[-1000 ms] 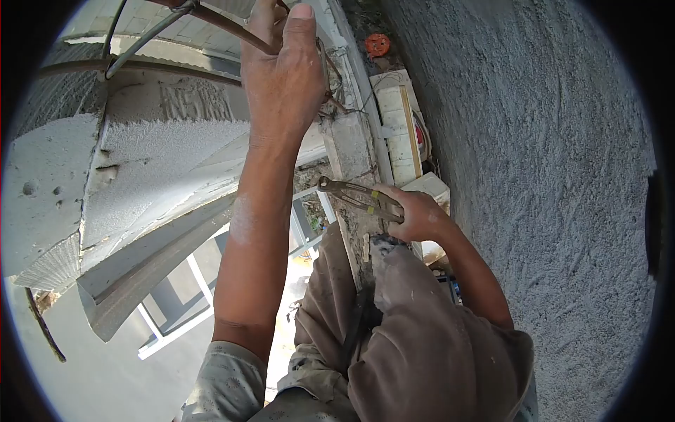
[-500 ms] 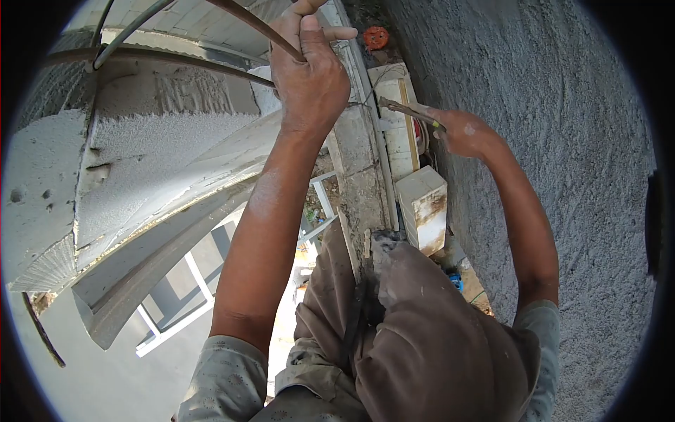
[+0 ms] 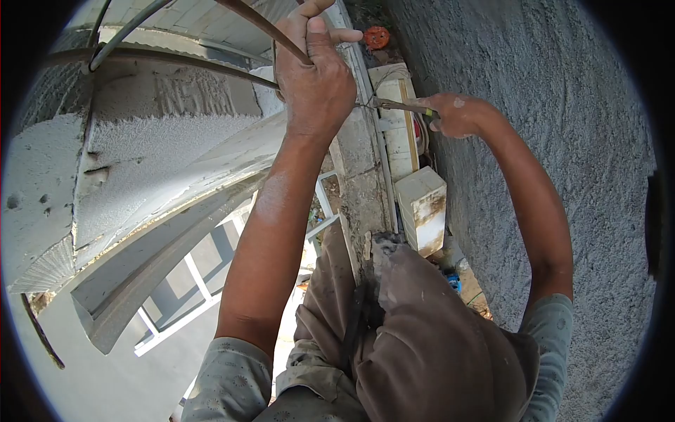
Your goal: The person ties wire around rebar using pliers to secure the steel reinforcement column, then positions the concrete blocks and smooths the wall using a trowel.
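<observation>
My left hand (image 3: 316, 84) is raised at the upper middle, wrapped round a brown metal rod (image 3: 264, 29), with some fingers sticking out past it. A second, curved rod (image 3: 176, 60) runs up to the same hand from the left. My right hand (image 3: 460, 114), at the right, is closed on the handles of a pair of pliers (image 3: 404, 107) with a yellow-green mark. The jaws point left toward my left wrist and meet a thin wire (image 3: 365, 105) over the narrow concrete ledge. Whether they grip the wire, I cannot tell.
A rough grey wall (image 3: 534, 176) rises close on my right. Below the ledge (image 3: 358, 190) are a white box (image 3: 422, 204), an orange round object (image 3: 376, 37) and a white frame (image 3: 197, 274). A curved plastered moulding (image 3: 162, 155) fills the left. My legs straddle the ledge.
My right hand has moved slightly up with the pliers, whose jaws are now lower and farther left, at the wire. My left hand has shifted slightly right with the rod.
</observation>
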Motion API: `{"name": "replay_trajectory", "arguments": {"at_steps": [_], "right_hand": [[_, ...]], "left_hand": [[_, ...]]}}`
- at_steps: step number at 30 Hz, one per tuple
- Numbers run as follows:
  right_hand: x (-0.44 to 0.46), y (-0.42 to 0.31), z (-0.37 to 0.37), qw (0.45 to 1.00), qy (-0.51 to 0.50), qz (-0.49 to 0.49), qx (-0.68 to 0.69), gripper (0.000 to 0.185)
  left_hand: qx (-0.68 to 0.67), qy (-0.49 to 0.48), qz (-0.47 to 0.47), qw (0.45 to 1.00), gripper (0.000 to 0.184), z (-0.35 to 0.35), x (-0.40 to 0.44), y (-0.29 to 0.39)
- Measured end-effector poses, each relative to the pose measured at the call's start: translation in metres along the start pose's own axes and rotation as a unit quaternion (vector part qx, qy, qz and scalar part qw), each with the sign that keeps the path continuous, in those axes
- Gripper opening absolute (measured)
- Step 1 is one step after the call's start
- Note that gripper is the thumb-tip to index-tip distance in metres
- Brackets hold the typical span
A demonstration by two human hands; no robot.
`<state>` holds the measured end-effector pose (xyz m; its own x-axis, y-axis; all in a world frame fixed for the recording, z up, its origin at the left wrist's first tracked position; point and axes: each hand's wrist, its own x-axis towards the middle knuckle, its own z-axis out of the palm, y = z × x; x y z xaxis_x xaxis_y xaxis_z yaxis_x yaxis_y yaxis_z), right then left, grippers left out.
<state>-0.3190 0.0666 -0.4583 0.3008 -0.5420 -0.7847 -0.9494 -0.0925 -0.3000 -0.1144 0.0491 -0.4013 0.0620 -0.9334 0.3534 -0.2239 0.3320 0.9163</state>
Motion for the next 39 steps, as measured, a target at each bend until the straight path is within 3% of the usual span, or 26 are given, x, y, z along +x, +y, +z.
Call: {"name": "replay_trajectory", "arguments": {"at_steps": [5,11,14,17,20,22,23,26,29,32,35,37,39], "right_hand": [[0.000,0.005,0.004,0.999,0.013,-0.036,0.039,0.058],[0.016,0.000,0.009,1.000,0.019,-0.016,0.009,0.058],[0.023,0.008,0.016,0.968,0.154,-0.115,-0.160,0.062],[0.015,-0.009,0.005,0.947,0.207,-0.096,-0.225,0.058],[0.025,-0.002,0.002,0.930,0.246,-0.136,-0.237,0.039],[0.013,-0.009,-0.015,0.997,0.051,-0.041,-0.045,0.037],[0.008,-0.013,-0.020,0.997,-0.051,0.007,0.054,0.037],[0.027,0.015,0.036,0.976,-0.053,-0.062,0.200,0.051],[0.022,-0.006,0.106,0.909,0.061,-0.033,0.411,0.055],[0.031,-0.016,0.132,0.897,0.060,0.000,0.438,0.058],[0.021,-0.004,0.123,0.932,0.230,-0.063,0.274,0.054],[-0.005,-0.008,0.104,0.947,0.303,-0.060,0.084,0.050],[-0.019,-0.008,0.086,0.914,0.390,-0.082,-0.073,0.046]], "left_hand": [[0.040,0.003,0.021,0.999,0.035,-0.001,0.000,0.002],[0.029,0.007,0.025,0.999,0.035,0.000,-0.001,0.000],[0.031,0.006,0.023,0.999,0.036,-0.001,0.000,-0.007],[0.015,0.007,0.010,1.000,0.036,0.000,0.000,-0.010],[0.025,0.008,0.010,1.000,0.037,0.000,-0.002,-0.010],[0.027,0.008,0.011,1.000,0.037,0.000,0.001,-0.007],[0.021,0.007,0.004,1.000,0.036,0.000,0.000,-0.001],[0.010,0.016,0.013,1.000,0.036,0.003,-0.001,-0.001],[0.035,0.022,0.020,0.999,0.035,0.003,0.000,-0.004],[0.032,0.024,0.002,0.999,0.036,0.005,-0.001,-0.005],[0.022,0.021,-0.015,0.999,0.037,0.005,0.000,-0.007],[0.036,0.019,-0.002,0.999,0.037,0.005,0.001,-0.006],[0.069,0.015,0.028,0.997,0.037,0.002,0.000,-0.005]]}}
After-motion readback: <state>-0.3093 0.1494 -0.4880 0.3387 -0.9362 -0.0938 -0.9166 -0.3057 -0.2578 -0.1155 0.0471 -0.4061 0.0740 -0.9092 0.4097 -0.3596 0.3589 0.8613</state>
